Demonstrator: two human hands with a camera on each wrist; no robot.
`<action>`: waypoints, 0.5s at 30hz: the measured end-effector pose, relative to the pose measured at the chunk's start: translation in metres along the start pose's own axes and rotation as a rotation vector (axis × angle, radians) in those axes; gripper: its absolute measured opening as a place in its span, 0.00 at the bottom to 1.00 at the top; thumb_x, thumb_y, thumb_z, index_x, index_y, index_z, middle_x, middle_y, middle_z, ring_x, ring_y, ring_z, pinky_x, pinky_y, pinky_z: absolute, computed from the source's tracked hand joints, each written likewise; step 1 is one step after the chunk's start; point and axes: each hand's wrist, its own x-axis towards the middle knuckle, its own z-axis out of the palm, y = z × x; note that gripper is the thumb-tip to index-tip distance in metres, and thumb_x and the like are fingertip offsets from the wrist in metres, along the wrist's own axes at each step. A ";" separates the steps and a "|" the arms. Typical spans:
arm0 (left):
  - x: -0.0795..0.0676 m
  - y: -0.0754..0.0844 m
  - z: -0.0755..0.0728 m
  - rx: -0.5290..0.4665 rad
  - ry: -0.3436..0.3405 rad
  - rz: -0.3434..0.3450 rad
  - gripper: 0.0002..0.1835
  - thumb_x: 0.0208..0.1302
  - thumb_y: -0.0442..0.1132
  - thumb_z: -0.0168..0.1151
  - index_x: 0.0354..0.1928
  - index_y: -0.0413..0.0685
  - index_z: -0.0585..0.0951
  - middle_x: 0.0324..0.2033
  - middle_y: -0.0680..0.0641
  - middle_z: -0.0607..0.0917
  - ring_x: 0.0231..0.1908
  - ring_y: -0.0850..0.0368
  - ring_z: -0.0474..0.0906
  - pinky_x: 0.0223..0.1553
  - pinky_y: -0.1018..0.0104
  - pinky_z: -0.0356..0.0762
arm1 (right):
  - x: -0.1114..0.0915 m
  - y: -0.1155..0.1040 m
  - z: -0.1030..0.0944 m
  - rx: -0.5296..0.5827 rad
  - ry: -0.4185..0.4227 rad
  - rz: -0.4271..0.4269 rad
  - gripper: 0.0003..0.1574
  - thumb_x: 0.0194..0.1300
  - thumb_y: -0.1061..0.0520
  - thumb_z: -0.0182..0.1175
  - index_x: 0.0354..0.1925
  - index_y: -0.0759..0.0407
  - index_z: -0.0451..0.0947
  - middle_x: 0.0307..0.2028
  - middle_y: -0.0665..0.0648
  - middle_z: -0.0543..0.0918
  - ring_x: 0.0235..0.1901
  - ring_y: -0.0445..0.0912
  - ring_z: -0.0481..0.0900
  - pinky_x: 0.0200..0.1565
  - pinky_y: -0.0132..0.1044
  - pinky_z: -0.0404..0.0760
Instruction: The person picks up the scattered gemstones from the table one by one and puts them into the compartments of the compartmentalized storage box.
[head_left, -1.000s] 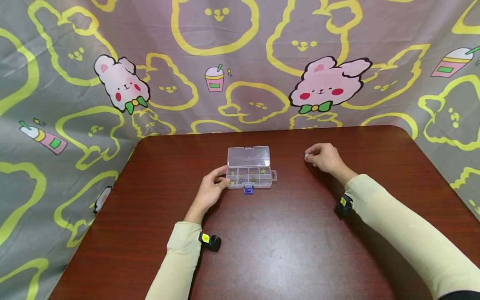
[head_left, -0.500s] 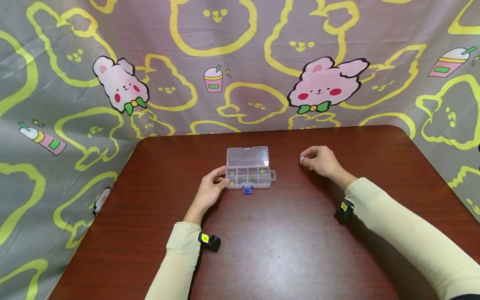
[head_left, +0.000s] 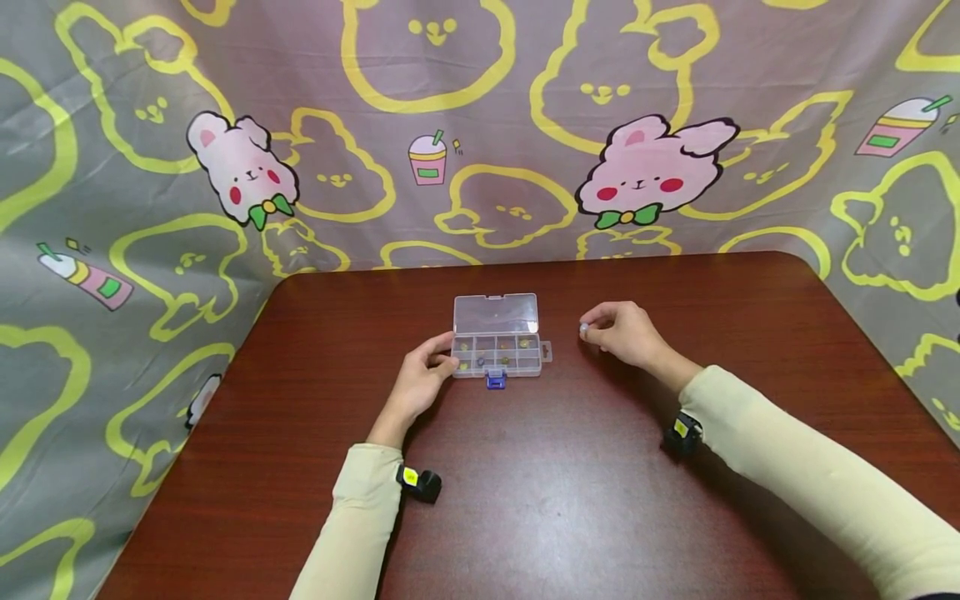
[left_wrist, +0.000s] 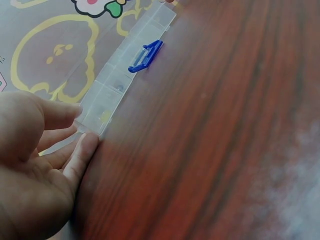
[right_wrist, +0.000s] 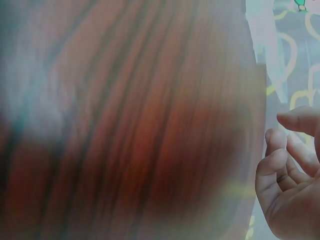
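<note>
A clear plastic compartment box (head_left: 529,363) stands on the table with its lid (head_left: 496,315) raised at the back. Its blue latch (head_left: 496,381) hangs at the front. Several small yellowish, bluish and orange pieces lie in separate compartments, among them a yellow one (left_wrist: 105,117). My left hand (head_left: 417,385) holds the box by its left end, thumb and fingers about the corner. To the right of the box, my right hand (head_left: 628,335) pinches a small pale round piece like a bead (head_left: 584,328) between thumb and fingertips. The right wrist view leaves this piece hidden.
The dark red-brown wooden table (head_left: 555,500) reaches back to a cartoon-printed cloth (head_left: 510,125). A clear hanging tab (head_left: 547,352) juts from the box's right end. Each wrist wears a black camera, such as the one on the right sleeve (head_left: 682,435).
My right hand has moved left and slightly nearer to me, toward the box, with the pale piece still pinched. The left hand and the box have stayed in place.
</note>
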 end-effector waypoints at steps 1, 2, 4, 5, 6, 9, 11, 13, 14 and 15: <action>0.002 -0.004 0.000 -0.002 0.001 -0.003 0.25 0.67 0.22 0.57 0.66 0.25 0.70 0.60 0.26 0.75 0.53 0.35 0.76 0.42 0.76 0.73 | -0.001 -0.002 0.002 0.005 -0.004 -0.004 0.10 0.62 0.62 0.68 0.42 0.65 0.85 0.29 0.56 0.86 0.20 0.43 0.79 0.24 0.34 0.76; 0.004 -0.008 0.000 -0.006 0.002 -0.005 0.25 0.67 0.22 0.57 0.67 0.26 0.70 0.60 0.26 0.75 0.53 0.35 0.76 0.42 0.76 0.73 | -0.002 -0.003 0.003 0.011 -0.008 -0.010 0.10 0.62 0.62 0.68 0.42 0.65 0.85 0.29 0.56 0.86 0.20 0.43 0.79 0.24 0.33 0.76; 0.009 -0.018 0.001 -0.008 0.008 0.000 0.26 0.68 0.23 0.58 0.67 0.27 0.70 0.60 0.27 0.76 0.53 0.35 0.76 0.41 0.76 0.73 | -0.004 -0.006 0.006 0.022 -0.013 -0.022 0.10 0.62 0.63 0.68 0.42 0.66 0.84 0.29 0.57 0.85 0.20 0.43 0.78 0.24 0.34 0.76; 0.012 -0.023 0.001 -0.010 0.012 0.002 0.26 0.68 0.23 0.58 0.67 0.27 0.70 0.60 0.27 0.76 0.53 0.36 0.76 0.41 0.75 0.73 | -0.004 -0.008 0.008 0.029 -0.016 -0.027 0.10 0.61 0.63 0.68 0.42 0.66 0.84 0.29 0.57 0.85 0.20 0.43 0.78 0.24 0.34 0.76; 0.014 -0.028 0.002 -0.011 0.017 0.004 0.26 0.68 0.23 0.58 0.67 0.28 0.70 0.60 0.28 0.76 0.53 0.36 0.77 0.41 0.75 0.73 | -0.005 -0.010 0.010 0.034 -0.020 -0.034 0.11 0.61 0.63 0.68 0.42 0.67 0.84 0.29 0.57 0.85 0.19 0.43 0.78 0.23 0.34 0.76; 0.017 -0.037 0.002 -0.003 0.029 0.008 0.26 0.68 0.24 0.59 0.68 0.31 0.71 0.60 0.30 0.77 0.52 0.39 0.77 0.42 0.74 0.73 | -0.008 -0.015 0.015 0.051 -0.027 -0.051 0.11 0.61 0.63 0.68 0.43 0.67 0.84 0.29 0.57 0.85 0.19 0.43 0.78 0.23 0.34 0.76; 0.017 -0.039 0.002 0.003 0.032 0.007 0.26 0.68 0.25 0.60 0.68 0.33 0.72 0.59 0.32 0.78 0.52 0.41 0.78 0.43 0.73 0.74 | -0.009 -0.019 0.018 0.060 -0.034 -0.063 0.11 0.61 0.64 0.68 0.43 0.67 0.85 0.29 0.57 0.85 0.20 0.43 0.78 0.24 0.34 0.76; 0.017 -0.038 0.002 0.007 0.035 0.003 0.26 0.68 0.25 0.60 0.68 0.34 0.72 0.59 0.33 0.79 0.51 0.42 0.78 0.44 0.72 0.75 | -0.010 -0.022 0.021 0.069 -0.041 -0.070 0.11 0.61 0.63 0.68 0.43 0.67 0.85 0.28 0.56 0.84 0.20 0.44 0.78 0.24 0.34 0.76; 0.016 -0.038 0.002 0.007 0.036 0.004 0.26 0.68 0.26 0.60 0.68 0.35 0.73 0.59 0.34 0.79 0.51 0.43 0.78 0.44 0.71 0.75 | -0.011 -0.024 0.023 0.071 -0.044 -0.075 0.11 0.61 0.63 0.68 0.42 0.66 0.85 0.28 0.56 0.84 0.20 0.44 0.78 0.24 0.34 0.76; 0.016 -0.038 0.002 0.008 0.036 0.005 0.26 0.68 0.26 0.60 0.67 0.35 0.73 0.58 0.34 0.79 0.51 0.43 0.78 0.44 0.71 0.75 | -0.012 -0.026 0.025 0.075 -0.051 -0.076 0.10 0.61 0.63 0.68 0.42 0.66 0.85 0.28 0.55 0.84 0.21 0.45 0.78 0.24 0.35 0.76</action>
